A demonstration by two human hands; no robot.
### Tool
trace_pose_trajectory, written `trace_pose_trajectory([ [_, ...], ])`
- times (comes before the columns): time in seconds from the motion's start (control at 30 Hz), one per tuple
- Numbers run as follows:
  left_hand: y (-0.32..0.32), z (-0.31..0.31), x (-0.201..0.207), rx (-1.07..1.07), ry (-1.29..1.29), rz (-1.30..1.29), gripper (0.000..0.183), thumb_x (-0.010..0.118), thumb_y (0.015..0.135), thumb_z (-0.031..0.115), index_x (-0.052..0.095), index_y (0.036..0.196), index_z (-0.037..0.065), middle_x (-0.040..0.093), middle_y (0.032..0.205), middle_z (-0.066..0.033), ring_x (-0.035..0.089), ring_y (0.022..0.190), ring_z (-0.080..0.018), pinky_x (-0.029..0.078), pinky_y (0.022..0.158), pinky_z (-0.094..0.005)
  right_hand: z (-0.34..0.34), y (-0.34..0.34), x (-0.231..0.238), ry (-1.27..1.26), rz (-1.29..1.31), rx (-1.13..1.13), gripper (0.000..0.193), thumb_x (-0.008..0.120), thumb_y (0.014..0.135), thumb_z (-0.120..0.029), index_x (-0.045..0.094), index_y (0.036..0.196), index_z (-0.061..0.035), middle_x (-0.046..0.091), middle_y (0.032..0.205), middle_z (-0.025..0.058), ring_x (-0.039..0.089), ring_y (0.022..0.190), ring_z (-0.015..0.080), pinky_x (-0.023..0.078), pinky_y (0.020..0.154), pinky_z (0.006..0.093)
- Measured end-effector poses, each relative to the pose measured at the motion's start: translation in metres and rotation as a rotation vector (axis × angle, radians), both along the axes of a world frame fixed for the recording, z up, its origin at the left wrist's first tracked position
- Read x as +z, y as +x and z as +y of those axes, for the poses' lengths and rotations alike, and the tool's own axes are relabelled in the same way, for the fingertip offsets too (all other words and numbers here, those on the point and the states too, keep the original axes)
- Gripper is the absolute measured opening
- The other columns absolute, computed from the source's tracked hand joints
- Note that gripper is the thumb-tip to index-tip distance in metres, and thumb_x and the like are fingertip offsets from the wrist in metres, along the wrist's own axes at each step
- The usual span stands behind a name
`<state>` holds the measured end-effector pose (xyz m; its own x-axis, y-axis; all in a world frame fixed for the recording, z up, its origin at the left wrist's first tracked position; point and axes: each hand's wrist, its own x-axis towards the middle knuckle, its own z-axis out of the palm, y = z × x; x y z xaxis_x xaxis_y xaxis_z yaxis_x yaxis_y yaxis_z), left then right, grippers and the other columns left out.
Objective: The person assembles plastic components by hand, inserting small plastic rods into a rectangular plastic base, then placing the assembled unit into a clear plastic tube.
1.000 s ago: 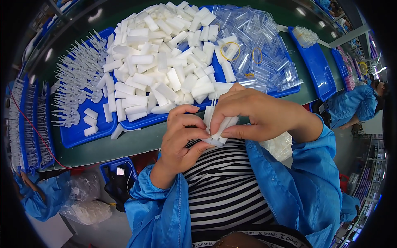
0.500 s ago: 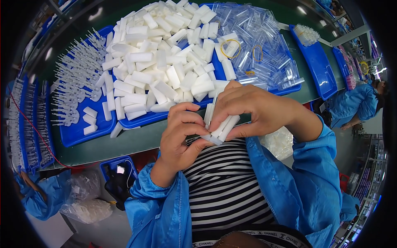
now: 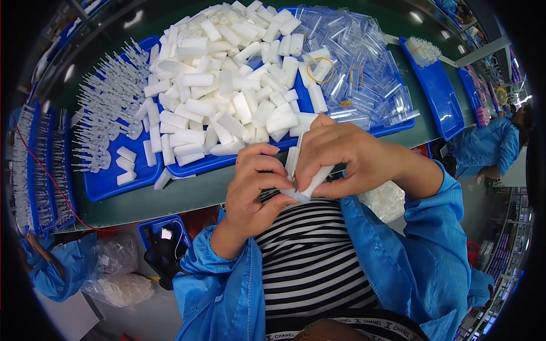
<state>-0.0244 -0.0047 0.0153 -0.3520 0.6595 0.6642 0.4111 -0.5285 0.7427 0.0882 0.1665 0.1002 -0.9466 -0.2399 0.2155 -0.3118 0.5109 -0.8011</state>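
In front of my striped shirt, my hands work close together at the near edge of the table. My left hand (image 3: 250, 190) is closed, its thumb and fingertips pinching a small translucent plastic piece (image 3: 298, 196). A white oblong piece (image 3: 316, 179) is gripped between the thumb and fingers of my right hand (image 3: 350, 156), its lower end against the translucent piece. Something thin and dark shows between the fingertips, too small to name. Beyond my hands lies a large heap of white oblong pieces (image 3: 227, 85), with clear plastic sleeves (image 3: 364, 74) heaped to its right.
Thin-stemmed white parts fill a blue tray (image 3: 105, 190) at left, with several white blocks (image 3: 125, 165). Two yellow rubber bands (image 3: 320, 70) lie by the clear sleeves. Another blue tray (image 3: 443, 111) stands far right. Co-workers in blue (image 3: 500, 142) are at both sides.
My right fingers have shifted slightly over the white piece; less of the white shows between them. The thin dark thing now shows at the fingertips. Both hands stay in nearly the same place.
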Motion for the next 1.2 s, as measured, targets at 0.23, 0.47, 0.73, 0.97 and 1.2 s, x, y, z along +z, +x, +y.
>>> trace_pose_trajectory([
  [0.23, -0.001, -0.005, 0.000, 0.009, -0.027, -0.078, 0.020, 0.073, 0.070, 0.012, 0.061, 0.084, 0.004, 0.058, 0.089, -0.0096, 0.051, 0.099, -0.0331, 0.039, 0.085, -0.0413, 0.004, -0.005, 0.016, 0.171, 0.018, 0.020, 0.032, 0.073, 0.069, -0.014, 0.062, 0.099, -0.0130, 0.060, 0.095, 0.0022, 0.057, 0.092, 0.0180, 0.031, 0.081, 0.0294],
  [0.47, -0.005, -0.008, -0.001, 0.082, -0.016, -0.094, 0.018, 0.072, 0.071, 0.011, 0.059, 0.083, 0.006, 0.056, 0.099, -0.0110, 0.045, 0.112, -0.0371, 0.034, 0.095, -0.0456, 0.053, -0.062, 0.027, 0.229, 0.091, -0.276, 0.028, 0.070, 0.074, -0.023, 0.066, 0.097, -0.0078, 0.063, 0.094, 0.0068, 0.058, 0.086, 0.0174, 0.046, 0.073, 0.0314],
  [0.73, -0.001, -0.009, 0.006, 0.034, -0.013, 0.002, 0.020, 0.068, 0.080, 0.018, 0.052, 0.087, 0.007, 0.058, 0.115, -0.0172, 0.035, 0.125, -0.0458, 0.028, 0.101, -0.0511, 0.082, -0.155, -0.012, 0.752, 0.146, -0.654, 0.025, 0.069, 0.075, -0.025, 0.064, 0.090, -0.0058, 0.061, 0.096, 0.0107, 0.059, 0.086, 0.0239, 0.047, 0.076, 0.0333],
  [0.97, -0.001, -0.012, 0.011, 0.107, 0.029, 0.036, 0.020, 0.069, 0.078, 0.012, 0.055, 0.090, 0.006, 0.067, 0.092, -0.0117, 0.055, 0.105, -0.0407, 0.032, 0.099, -0.0538, 0.075, -0.171, -0.018, 0.995, -0.026, -0.672, 0.023, 0.068, 0.071, -0.019, 0.062, 0.089, -0.0068, 0.058, 0.096, 0.0106, 0.058, 0.092, 0.0268, 0.048, 0.079, 0.0371],
  [1.2, -0.003, -0.009, 0.010, 0.166, 0.062, 0.024, 0.020, 0.069, 0.076, 0.007, 0.056, 0.091, 0.007, 0.067, 0.088, -0.0093, 0.060, 0.089, -0.0274, 0.032, 0.098, -0.0515, 0.070, -0.137, -0.006, 0.793, 0.288, -0.569, 0.022, 0.067, 0.067, -0.012, 0.059, 0.087, -0.0079, 0.063, 0.087, 0.0090, 0.060, 0.087, 0.0260, 0.048, 0.076, 0.0372],
])
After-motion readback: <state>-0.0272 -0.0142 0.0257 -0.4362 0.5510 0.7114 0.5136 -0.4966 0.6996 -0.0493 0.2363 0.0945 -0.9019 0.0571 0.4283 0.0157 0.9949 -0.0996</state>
